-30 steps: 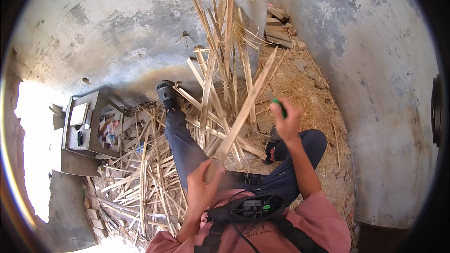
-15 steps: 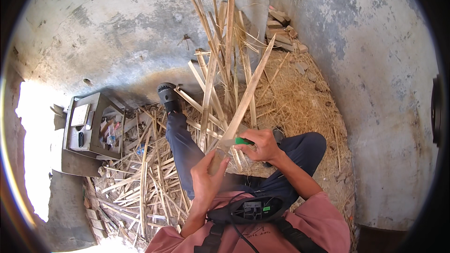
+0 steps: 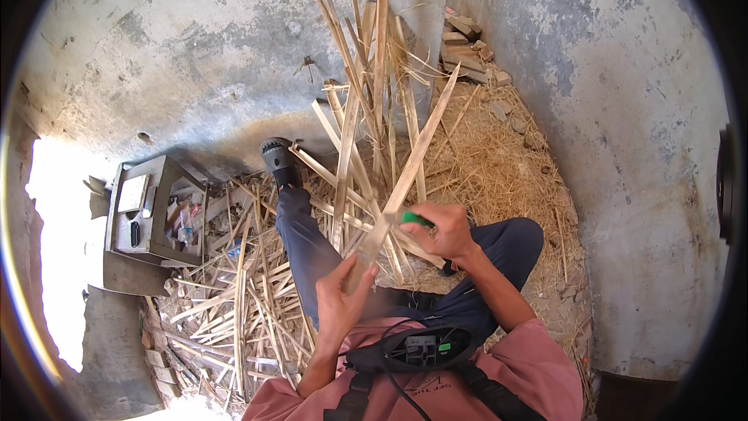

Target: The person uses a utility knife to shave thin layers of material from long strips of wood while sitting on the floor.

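Observation:
A long, pale bamboo strip (image 3: 423, 146) slants up and away to the right from my lap. My left hand (image 3: 340, 300) is closed on its near end, thumb and fingers at opposite edges. In my right hand (image 3: 446, 232) is a knife with a green handle (image 3: 417, 220). My fingers wrap round the handle, and its blade lies at the strip, hard to make out against the pale surface. Beyond my hands, several more bamboo strips (image 3: 347, 160) stand leaning and crossing one another.
Split strips (image 3: 241, 304) litter the floor to the left. Straw-like shavings (image 3: 499, 179) are heaped on the right, below stacked bricks (image 3: 463, 51). A metal cabinet (image 3: 144, 210) stands at the left by a bright opening. Worn plaster walls (image 3: 218, 39) close in ahead and right.
My right hand has moved up and slightly right with the knife, farther along the strip from my left hand. The left hand keeps its hold in nearly the same place.

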The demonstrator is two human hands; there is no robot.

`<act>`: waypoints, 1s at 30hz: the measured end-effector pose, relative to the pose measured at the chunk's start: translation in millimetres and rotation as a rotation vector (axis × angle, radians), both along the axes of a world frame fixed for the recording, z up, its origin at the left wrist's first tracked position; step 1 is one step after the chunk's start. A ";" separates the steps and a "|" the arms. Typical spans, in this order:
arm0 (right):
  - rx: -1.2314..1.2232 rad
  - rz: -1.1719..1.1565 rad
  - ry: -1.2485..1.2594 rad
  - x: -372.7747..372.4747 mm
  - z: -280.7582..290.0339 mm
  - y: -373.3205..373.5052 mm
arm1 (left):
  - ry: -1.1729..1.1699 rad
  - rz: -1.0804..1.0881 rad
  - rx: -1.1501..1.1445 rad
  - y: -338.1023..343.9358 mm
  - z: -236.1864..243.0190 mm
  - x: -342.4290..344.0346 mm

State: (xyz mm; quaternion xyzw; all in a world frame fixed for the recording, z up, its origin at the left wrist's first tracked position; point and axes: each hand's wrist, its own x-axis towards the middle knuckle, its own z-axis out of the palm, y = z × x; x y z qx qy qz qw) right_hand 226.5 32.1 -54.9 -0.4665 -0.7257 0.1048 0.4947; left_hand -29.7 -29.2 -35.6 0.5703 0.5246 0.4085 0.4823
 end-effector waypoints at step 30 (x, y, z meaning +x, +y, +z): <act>-0.525 0.067 0.861 7.1 -1.8 9.8 | 0.282 -0.006 0.159 18.0 -4.9 23.8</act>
